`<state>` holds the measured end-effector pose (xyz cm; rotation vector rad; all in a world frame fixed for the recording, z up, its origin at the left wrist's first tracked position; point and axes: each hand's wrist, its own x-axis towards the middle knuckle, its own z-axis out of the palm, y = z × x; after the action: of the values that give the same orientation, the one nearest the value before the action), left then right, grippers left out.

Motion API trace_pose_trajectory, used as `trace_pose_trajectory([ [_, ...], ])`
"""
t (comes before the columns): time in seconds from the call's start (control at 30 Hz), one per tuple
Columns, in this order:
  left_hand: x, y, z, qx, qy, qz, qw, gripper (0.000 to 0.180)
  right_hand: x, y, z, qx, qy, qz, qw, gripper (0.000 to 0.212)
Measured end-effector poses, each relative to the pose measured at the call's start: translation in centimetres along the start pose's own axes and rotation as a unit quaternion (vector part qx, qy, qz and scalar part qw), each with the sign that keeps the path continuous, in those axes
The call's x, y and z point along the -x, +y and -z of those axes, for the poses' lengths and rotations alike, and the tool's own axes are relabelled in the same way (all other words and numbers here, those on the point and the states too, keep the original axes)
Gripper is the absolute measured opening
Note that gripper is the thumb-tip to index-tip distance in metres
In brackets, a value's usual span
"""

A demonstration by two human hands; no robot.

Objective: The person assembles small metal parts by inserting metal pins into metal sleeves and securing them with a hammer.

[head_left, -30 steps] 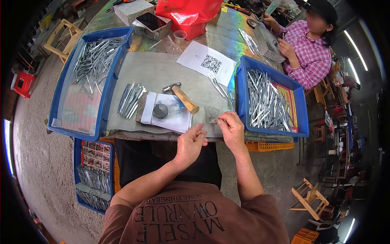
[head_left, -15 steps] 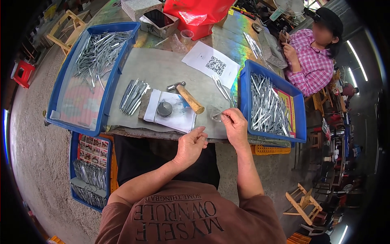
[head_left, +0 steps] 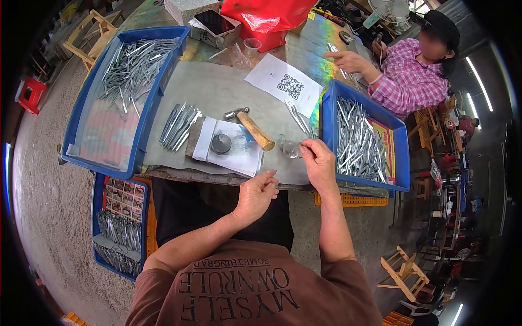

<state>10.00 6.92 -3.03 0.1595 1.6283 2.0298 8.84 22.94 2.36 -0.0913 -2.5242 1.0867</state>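
My right hand (head_left: pixel 319 163) is closed in a pinch at the edge of a small see-through plastic piece (head_left: pixel 292 150) near the table's front edge. My left hand (head_left: pixel 256 194) hovers just off that edge with its fingers curled together; whatever they hold, if anything, is hidden. Between and beyond the hands lies a ball-peen hammer (head_left: pixel 255 132) with a wooden handle, its head resting by a white paper-covered block (head_left: pixel 243 162). On that block sits a round dark grey metal disc (head_left: pixel 221 144). A bundle of slender silver metal pieces (head_left: pixel 179 127) is left of it.
Blue trays of silver pieces stand at left (head_left: pixel 130 169) and right (head_left: pixel 401 157). A printed sheet (head_left: pixel 266 76), more loose pieces (head_left: pixel 296 115), a clear cup (head_left: pixel 252 46), a phone (head_left: pixel 214 22) and a red bag (head_left: pixel 261 32) lie farther back. A co-worker (head_left: pixel 416 79) sits far right.
My right hand has moved slightly right, and the clear plastic piece has shifted and changed its tilt. My left hand has barely moved. The co-worker's arm now reaches over the table.
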Motion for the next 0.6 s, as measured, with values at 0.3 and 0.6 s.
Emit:
trace_pose_trajectory([
  [0.3, -0.1, -0.3, 0.0, 0.011, -0.008, -0.001, 1.0, 0.027, -0.9, -0.1, 0.3, 0.033, -0.008, 0.0, 0.999, 0.008],
  [0.6, -0.1, -0.2, 0.1, -0.003, -0.011, -0.004, 1.0, 0.028, -1.1, 0.8, 0.3, 0.064, 0.009, 0.03, 0.998, 0.009],
])
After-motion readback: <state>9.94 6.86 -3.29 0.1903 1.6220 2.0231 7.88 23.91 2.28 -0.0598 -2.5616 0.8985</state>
